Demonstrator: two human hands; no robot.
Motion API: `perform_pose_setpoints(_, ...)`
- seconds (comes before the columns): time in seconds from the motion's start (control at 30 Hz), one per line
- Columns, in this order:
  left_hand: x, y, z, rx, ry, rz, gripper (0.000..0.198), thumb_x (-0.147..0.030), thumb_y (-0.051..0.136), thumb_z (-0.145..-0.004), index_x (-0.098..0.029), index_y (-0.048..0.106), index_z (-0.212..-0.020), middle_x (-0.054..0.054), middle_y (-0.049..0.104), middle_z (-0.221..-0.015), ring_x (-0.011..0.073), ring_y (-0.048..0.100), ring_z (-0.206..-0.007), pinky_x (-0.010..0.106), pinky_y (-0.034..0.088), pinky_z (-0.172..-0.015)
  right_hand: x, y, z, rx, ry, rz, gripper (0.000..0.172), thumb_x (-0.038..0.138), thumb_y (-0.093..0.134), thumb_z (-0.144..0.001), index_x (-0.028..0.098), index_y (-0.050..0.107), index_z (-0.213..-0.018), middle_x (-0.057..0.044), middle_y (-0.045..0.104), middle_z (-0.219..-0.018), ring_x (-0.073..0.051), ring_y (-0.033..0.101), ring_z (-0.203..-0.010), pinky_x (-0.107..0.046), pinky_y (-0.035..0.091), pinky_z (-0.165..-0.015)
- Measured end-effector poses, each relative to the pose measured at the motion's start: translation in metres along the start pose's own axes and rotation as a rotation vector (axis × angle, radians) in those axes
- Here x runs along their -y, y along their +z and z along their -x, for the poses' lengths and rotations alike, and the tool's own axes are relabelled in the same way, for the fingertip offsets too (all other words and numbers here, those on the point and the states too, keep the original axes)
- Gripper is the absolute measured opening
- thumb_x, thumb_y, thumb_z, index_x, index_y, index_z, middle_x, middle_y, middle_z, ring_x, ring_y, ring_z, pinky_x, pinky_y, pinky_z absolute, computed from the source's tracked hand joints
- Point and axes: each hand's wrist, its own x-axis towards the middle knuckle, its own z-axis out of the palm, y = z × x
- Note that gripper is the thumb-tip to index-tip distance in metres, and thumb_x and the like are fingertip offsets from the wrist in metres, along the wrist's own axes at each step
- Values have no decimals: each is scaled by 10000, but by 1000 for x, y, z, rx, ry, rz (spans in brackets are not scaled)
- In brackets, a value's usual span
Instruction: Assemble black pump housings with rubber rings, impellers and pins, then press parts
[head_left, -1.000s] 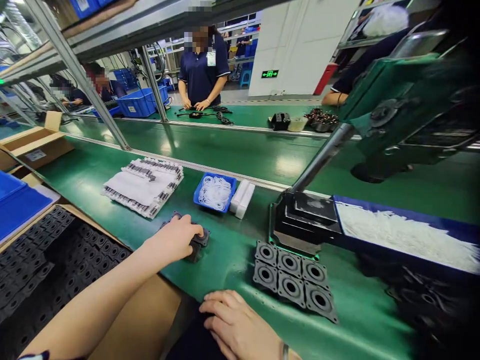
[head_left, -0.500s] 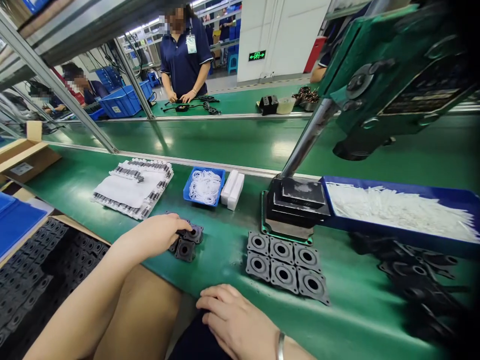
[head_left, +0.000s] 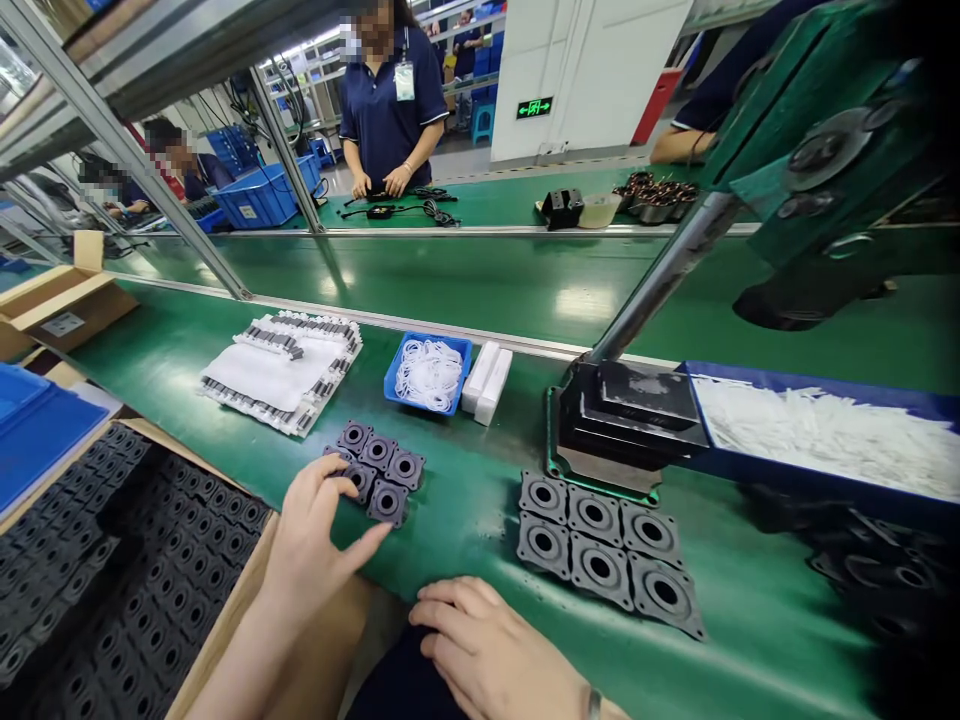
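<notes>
My left hand hovers at the near edge of the green bench, fingers spread and open, its fingertips touching a small cluster of black square parts with round holes. My right hand rests low by the bench's front edge, fingers loosely curled on dark cloth, holding nothing that I can see. A flat group of larger black square frames lies to the right of both hands, in front of a black press base.
A cardboard box of several small black parts sits at my left. A blue bin of white rings, white blocks, a white sheet with components and a blue tray of white pieces lie beyond. People work across the line.
My left hand has drawn back toward me off the small black parts, uncovering the cluster, and its fingers have opened. The right hand has stayed put.
</notes>
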Motion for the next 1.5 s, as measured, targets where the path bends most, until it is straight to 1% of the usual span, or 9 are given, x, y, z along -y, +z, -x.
perform_pose_setpoints(0.17,-4,18,15,-77,38,-107,355,-420,724,-823,-219,497,-1007,150,575,-1195,372,457,-1336,636,316,-1118,3,-4,-2,-8,16,-19,202,143,480,-958,208,648,-1049,-34,676,-1230,-184,533,-1233,-333,434,-1065)
perform_pose_setpoints(0.3,-15,26,11,-90,49,-119,319,-473,722,-810,-219,546,-893,135,623,-1169,380,472,-1335,643,281,-1136,4,-3,-3,-48,24,-27,209,134,464,-965,215,635,-1053,-20,682,-1203,-177,541,-1203,-328,443,-1044)
perform_pose_setpoints(0.47,-24,34,7,-116,-5,-111,195,-362,671,-861,-216,548,-822,118,651,-1140,354,481,-1339,616,276,-1151,12,-9,-2,-66,4,-5,190,132,478,-955,217,629,-1032,-25,681,-1181,-185,559,-1169,-322,477,-1012)
perform_pose_setpoints(0.63,-16,36,12,-121,15,-94,185,-303,654,-863,-202,540,-969,138,639,-1163,350,489,-1333,627,284,-1146,25,-69,-10,-106,-21,75,245,158,461,-979,221,614,-1160,-61,654,-1231,-196,568,-1190,-329,483,-1048)
perform_pose_setpoints(0.8,-16,43,19,-161,-29,-126,437,-380,672,-855,-166,485,-1187,197,594,-1257,387,462,-1347,670,281,-1133,1,-119,-50,-93,13,207,246,204,465,-989,191,589,-1202,-125,608,-1246,-228,594,-1145,-405,539,-983)
perform_pose_setpoints(0.9,-20,47,21,-185,-67,-136,461,-435,686,-844,-168,493,-1167,205,585,-1267,405,454,-1349,684,281,-1126,-21,-120,-80,1,28,266,235,192,542,-952,147,577,-1180,-145,576,-1266,-251,593,-1134,-438,546,-972)
perform_pose_setpoints(1.07,-23,47,20,-196,-74,-124,298,-378,663,-877,-186,565,-1082,183,595,-1262,396,439,-1368,685,282,-1126,-36,-108,-112,165,75,300,278,177,647,-890,125,568,-1151,-163,538,-1287,-256,597,-1118,-438,534,-977)
perform_pose_setpoints(1.23,-25,37,22,-149,-24,-28,110,-237,597,-914,-204,644,-1008,136,641,-1242,361,421,-1394,669,238,-1157,-39,-104,-116,224,124,311,214,187,646,-893,125,582,-1087,-139,564,-1229,-239,626,-1040,-396,550,-923)
perform_pose_setpoints(1.5,-15,28,30,-22,81,64,258,-177,583,-910,-304,688,-1109,95,617,-1288,329,395,-1408,654,243,-1154,-49,-105,-115,237,130,273,204,177,609,-917,134,590,-1115,-136,566,-1225,-218,644,-1024,-374,554,-919)
